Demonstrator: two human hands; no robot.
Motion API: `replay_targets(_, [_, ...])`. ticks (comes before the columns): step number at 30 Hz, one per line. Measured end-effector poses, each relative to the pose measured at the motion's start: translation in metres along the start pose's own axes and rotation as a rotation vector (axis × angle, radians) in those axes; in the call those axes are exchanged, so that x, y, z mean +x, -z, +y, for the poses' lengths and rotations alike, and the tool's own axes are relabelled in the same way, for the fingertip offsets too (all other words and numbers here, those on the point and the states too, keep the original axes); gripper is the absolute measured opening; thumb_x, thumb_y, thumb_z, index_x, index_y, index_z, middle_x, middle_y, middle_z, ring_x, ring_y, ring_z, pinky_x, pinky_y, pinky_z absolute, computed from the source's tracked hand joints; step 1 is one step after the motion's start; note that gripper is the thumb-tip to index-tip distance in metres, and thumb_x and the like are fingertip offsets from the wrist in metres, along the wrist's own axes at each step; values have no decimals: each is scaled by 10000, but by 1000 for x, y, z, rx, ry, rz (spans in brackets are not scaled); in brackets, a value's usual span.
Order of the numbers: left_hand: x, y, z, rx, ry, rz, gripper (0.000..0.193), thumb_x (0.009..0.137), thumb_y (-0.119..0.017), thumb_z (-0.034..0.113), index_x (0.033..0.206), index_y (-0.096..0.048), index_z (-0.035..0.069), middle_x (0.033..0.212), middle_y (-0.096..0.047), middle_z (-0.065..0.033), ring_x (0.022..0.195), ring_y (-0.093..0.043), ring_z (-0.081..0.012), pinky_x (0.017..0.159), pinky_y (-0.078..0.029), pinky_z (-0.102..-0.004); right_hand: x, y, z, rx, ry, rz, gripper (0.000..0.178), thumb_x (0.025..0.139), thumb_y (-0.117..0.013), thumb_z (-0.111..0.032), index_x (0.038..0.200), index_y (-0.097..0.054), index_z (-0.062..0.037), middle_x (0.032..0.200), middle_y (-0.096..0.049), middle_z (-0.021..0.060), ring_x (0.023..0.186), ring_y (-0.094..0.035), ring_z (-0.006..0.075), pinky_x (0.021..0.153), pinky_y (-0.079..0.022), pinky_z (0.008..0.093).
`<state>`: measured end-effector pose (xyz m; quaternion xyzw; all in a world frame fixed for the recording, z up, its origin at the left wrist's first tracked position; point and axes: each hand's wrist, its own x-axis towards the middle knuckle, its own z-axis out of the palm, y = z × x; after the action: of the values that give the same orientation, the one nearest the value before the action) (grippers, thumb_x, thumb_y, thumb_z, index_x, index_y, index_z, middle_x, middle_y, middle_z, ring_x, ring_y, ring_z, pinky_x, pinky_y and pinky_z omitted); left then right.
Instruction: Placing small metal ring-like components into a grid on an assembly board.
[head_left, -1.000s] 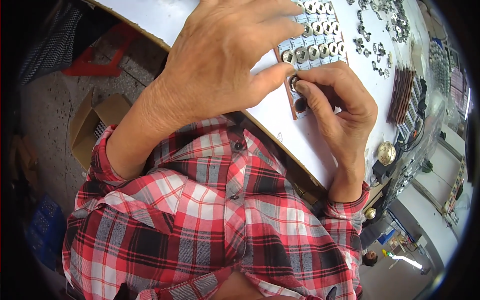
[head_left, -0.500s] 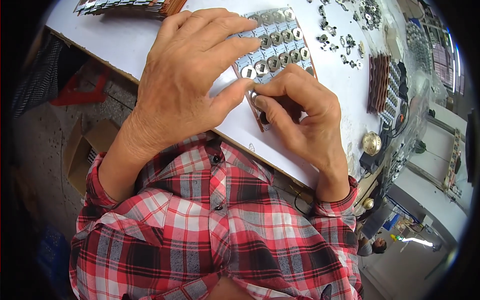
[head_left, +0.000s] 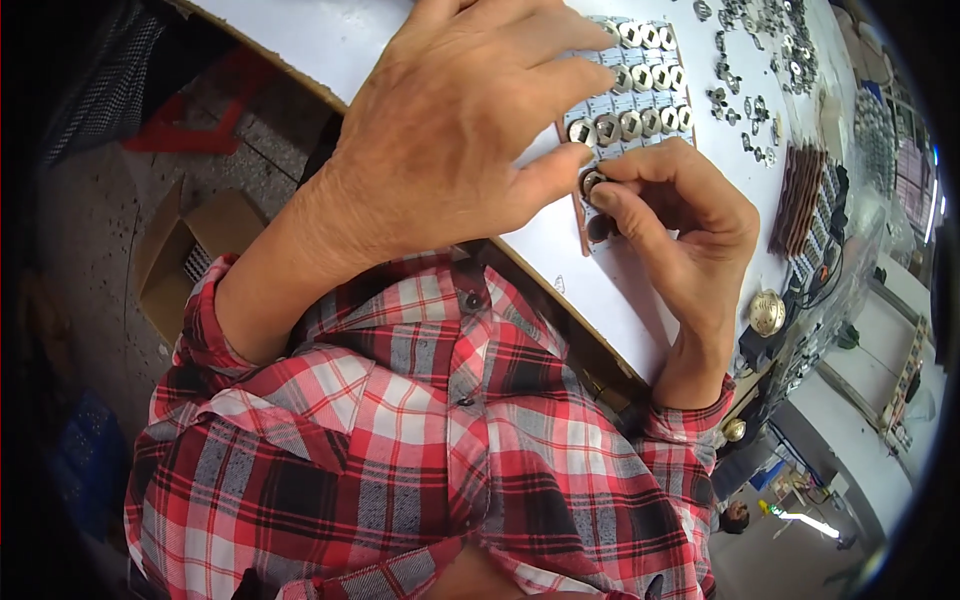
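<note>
A light-blue circuit board panel (head_left: 625, 103) lies on the white table, with rows of round silver metal parts on it. My left hand (head_left: 440, 140) is spread over the panel's left edge, fingers apart. Its thumb tip comes close to my right fingertips. My right hand (head_left: 690, 215) pinches a round silver metal part (head_left: 590, 183) between thumb and forefinger, at the panel's near left corner. A dark round spot (head_left: 599, 229) shows on the panel just below that pinch. My fingers partly cover the part and the panel's left side.
Loose small metal parts (head_left: 745, 110) are scattered at the far right. A stack of brown-edged boards (head_left: 797, 215) stands to the right, near a gold-coloured ball (head_left: 767, 313) and black cables. Below the table's left edge is an open cardboard box (head_left: 165, 260). Another person (head_left: 735, 517) appears in the distance.
The whole view has shifted, so table, panel and hands appear further right. Both hands keep about the same place at the panel, and the right still pinches the round part.
</note>
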<state>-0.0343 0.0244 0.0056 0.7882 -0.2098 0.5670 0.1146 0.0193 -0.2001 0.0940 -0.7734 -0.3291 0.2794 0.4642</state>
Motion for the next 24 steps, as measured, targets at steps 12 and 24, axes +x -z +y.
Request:
replay_targets(12, [-1,-7,-3,-17,-13,50,407,791,-788,194,1128,-713,-21,1204,-673,-180,1166,-604,-328,999,-422,-461,2,-4,-2,71,-32,7,70,859,-728,83,904,-711,32,791,-633,12,686,-596,28,580,-433,186])
replay_targets(24, [-1,-2,2,-13,-2,20,397,787,-787,184,1125,-718,-14,1198,-678,-162,1170,-601,-307,982,-431,-447,1,-10,-8,-46,-42,49,63,854,-740,60,876,-706,12,786,-667,-11,649,-546,-4,543,-404,175])
